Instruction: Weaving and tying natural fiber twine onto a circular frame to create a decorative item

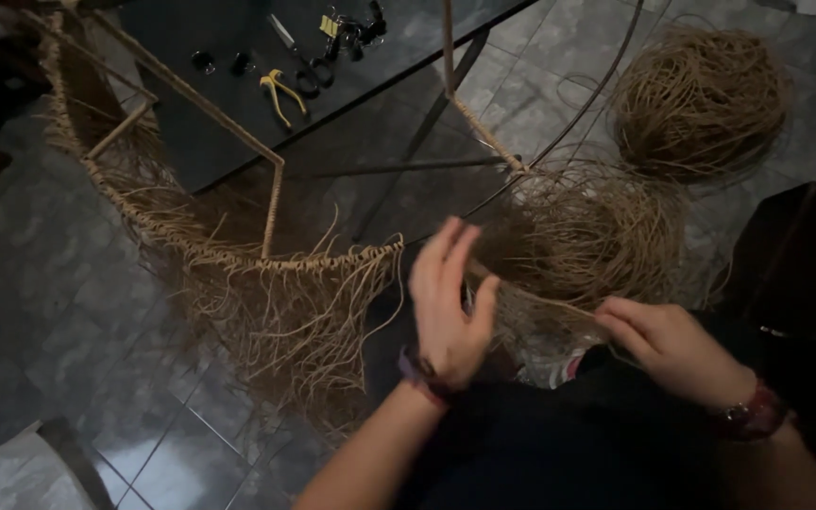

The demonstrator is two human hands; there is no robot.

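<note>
Two hands work here: the left hand (450, 307) and the right hand (672, 349). Two fibre bundles show, one loose tangle (583, 236) and one round coil (701, 99). One frame (238, 250) carries fringe. One pair of yellow pliers (282, 94) lies on one dark worktop (191, 142).

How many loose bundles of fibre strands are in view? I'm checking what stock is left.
2: one round coil on the floor, upper right; one tangled bundle just above the hands. More may lie hidden out of frame.
</note>
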